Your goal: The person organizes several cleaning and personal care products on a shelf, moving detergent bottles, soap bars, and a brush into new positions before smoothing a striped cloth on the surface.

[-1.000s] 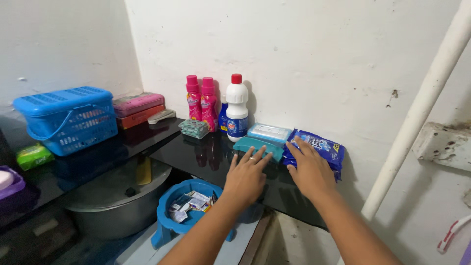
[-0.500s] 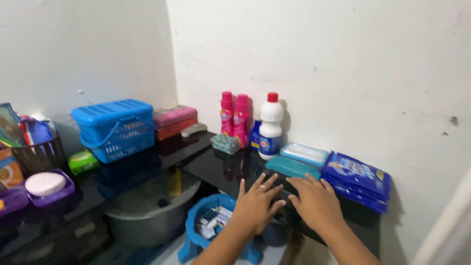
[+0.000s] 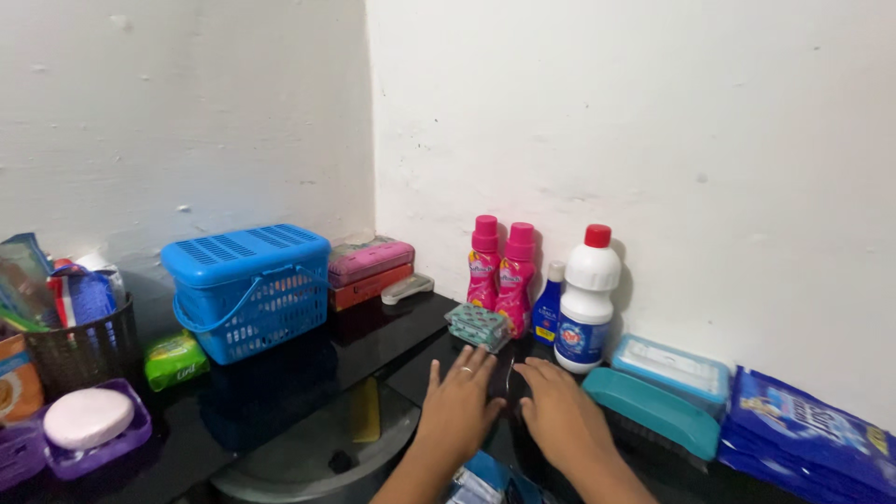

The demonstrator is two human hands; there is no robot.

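both hands are lying flat on the black bench (image 3: 280,392), palms down, fingers spread and holding nothing. the left hand (image 3: 457,406) is wearing a ring and its fingertips are reaching just short of a green patterned pack (image 3: 479,326); whether they are touching it is hard to tell. the right hand (image 3: 553,411) is resting just beside the left, its fingers pointing toward the white bottle (image 3: 586,303) with a red cap. a teal brush (image 3: 651,409) is lying just right of the right hand, bristles down, its underside hidden in shadow.

behind the pack two pink bottles (image 3: 499,273) are standing against the wall, and a small blue bottle (image 3: 549,306) is half hidden between them and the white one. a pale blue box (image 3: 672,369) is sitting behind the brush, and blue packets (image 3: 812,439) are being cut off by the right edge.

to the left a blue basket (image 3: 250,289) is standing with its lid shut, so its contents are not showing. a pink case (image 3: 371,259) is lying on an orange one behind it. a green packet (image 3: 175,360), a black mesh holder (image 3: 79,350) stuffed with blurred items, and a soap (image 3: 89,417) in a purple dish are lining the left edge. below the bench a metal lid (image 3: 308,453) is partly showing, and both forearms are running out of the bottom of the view.
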